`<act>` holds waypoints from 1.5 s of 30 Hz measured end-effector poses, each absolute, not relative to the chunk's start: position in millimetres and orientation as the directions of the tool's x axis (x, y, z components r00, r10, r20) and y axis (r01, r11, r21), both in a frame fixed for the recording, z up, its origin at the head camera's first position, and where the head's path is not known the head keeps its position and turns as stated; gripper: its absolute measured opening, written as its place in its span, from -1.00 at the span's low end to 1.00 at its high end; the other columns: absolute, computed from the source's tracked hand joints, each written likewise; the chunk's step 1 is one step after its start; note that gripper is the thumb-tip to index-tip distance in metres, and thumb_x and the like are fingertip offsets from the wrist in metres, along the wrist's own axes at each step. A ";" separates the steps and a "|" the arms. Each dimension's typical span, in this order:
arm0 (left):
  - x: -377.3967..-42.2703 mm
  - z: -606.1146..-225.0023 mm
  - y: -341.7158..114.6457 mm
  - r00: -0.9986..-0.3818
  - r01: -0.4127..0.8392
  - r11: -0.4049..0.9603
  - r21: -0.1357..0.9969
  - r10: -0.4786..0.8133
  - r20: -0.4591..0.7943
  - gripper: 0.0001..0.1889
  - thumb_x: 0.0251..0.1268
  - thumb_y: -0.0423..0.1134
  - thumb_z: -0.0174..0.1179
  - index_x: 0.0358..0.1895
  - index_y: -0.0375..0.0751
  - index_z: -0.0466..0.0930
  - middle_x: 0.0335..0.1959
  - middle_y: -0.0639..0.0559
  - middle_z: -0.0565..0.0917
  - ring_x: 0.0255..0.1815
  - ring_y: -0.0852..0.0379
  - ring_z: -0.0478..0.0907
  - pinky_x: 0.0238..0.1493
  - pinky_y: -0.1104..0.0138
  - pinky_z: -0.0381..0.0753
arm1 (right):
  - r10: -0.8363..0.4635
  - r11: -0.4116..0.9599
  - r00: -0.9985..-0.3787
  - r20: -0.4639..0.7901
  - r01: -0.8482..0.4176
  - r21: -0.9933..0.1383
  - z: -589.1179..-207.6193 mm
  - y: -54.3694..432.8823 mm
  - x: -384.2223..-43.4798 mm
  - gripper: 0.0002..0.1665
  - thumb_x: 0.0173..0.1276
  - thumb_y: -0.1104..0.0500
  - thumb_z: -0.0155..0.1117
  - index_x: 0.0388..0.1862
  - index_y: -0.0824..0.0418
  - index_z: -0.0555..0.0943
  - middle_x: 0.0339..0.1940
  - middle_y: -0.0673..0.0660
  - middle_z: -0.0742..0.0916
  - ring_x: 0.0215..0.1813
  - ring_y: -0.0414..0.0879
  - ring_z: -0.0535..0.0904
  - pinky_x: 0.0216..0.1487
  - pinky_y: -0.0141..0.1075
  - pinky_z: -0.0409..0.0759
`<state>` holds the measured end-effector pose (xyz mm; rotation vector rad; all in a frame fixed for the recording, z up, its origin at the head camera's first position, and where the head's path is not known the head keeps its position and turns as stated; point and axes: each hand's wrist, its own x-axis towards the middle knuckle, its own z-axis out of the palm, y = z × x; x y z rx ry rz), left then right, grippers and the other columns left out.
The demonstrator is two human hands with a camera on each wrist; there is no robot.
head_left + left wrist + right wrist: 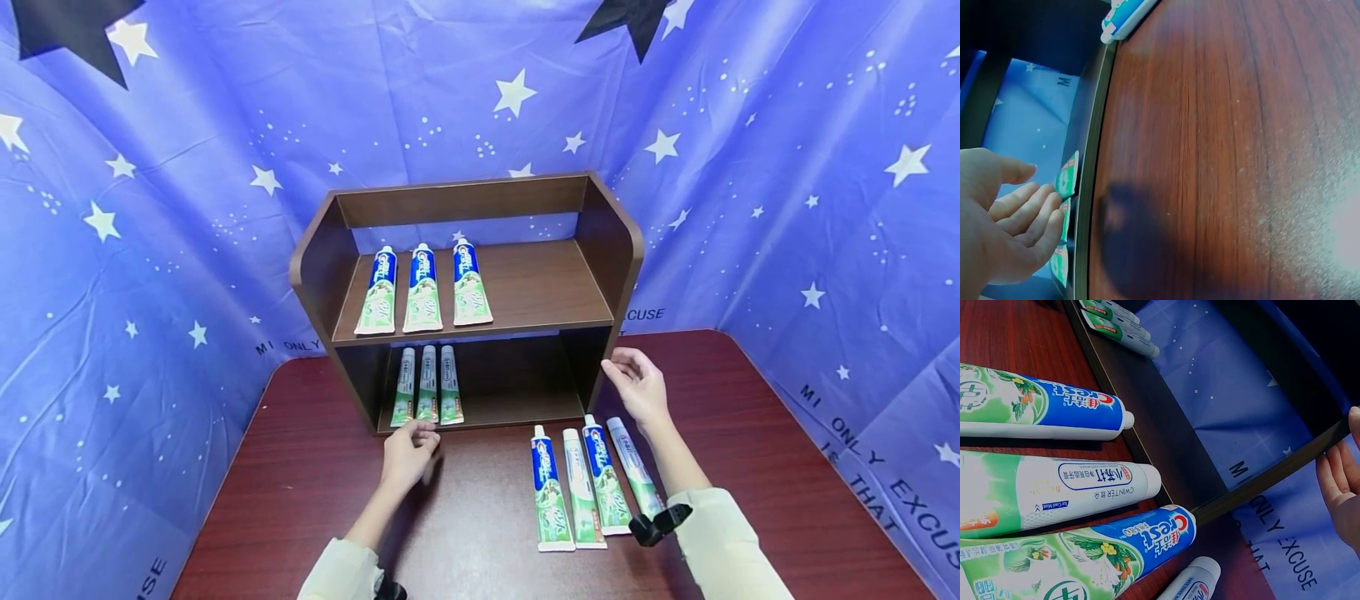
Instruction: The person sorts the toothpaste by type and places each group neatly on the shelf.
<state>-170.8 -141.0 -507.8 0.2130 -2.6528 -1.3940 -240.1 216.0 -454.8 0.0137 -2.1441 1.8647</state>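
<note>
A dark brown two-tier shelf (480, 196) stands on the table. My right hand (637, 385) grips the front edge of its right side panel (1260, 478), thumb and fingers on either side. My left hand (408, 454) is at the front edge of the lower tier, fingers loosely bent and holding nothing. Just behind those fingertips lie three slim toothpaste tubes (428, 385); their green ends (1067, 176) show in the left wrist view. Three blue-and-green Crest toothpaste tubes (423, 292) lie on the left half of the upper tier.
In front of the shelf's right end, Crest tubes (551, 492) and slim white-green tubes (584, 492) lie alternating in a row on the reddish-brown table (315, 467). The right forearm passes beside the outermost slim tube (633, 467). A blue star-printed curtain (450, 100) encloses the table behind and at both sides.
</note>
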 end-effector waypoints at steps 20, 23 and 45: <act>-159.6 -501.4 -149.3 -0.958 -0.076 0.535 0.841 -0.272 0.087 -0.83 0.17 -0.35 0.26 -0.17 -0.31 0.67 -0.34 -0.08 0.76 -0.30 0.14 0.67 -0.25 0.45 0.60 | 0.201 0.135 -0.957 0.209 -0.184 -0.974 -460.9 214.7 -236.8 -0.73 0.31 0.37 0.23 -0.04 0.45 0.50 -0.36 -0.33 0.62 -0.26 -0.50 0.56 -0.14 -0.70 0.54; -158.4 -499.1 -155.0 -0.950 -0.063 0.531 0.845 -0.292 0.113 -0.84 0.18 -0.38 0.25 -0.17 -0.31 0.67 -0.33 -0.10 0.76 -0.29 0.12 0.67 -0.27 0.50 0.59 | 0.207 0.118 -0.956 0.209 -0.187 -0.975 -463.2 215.1 -234.5 -0.70 0.31 0.40 0.21 -0.01 0.53 0.49 -0.37 -0.31 0.63 -0.28 -0.46 0.59 -0.17 -0.67 0.57; -155.2 -486.6 -204.1 -0.845 0.010 0.493 0.870 -0.462 0.271 -0.89 0.16 -0.30 0.30 -0.25 -0.20 0.69 -0.35 -0.13 0.76 -0.44 0.50 0.53 -0.37 0.66 0.48 | 0.116 0.212 -0.970 0.213 -0.185 -0.959 -484.6 234.8 -209.7 -0.61 0.35 0.27 0.23 0.02 0.56 0.48 -0.38 -0.36 0.67 -0.32 -0.47 0.64 -0.20 -0.63 0.59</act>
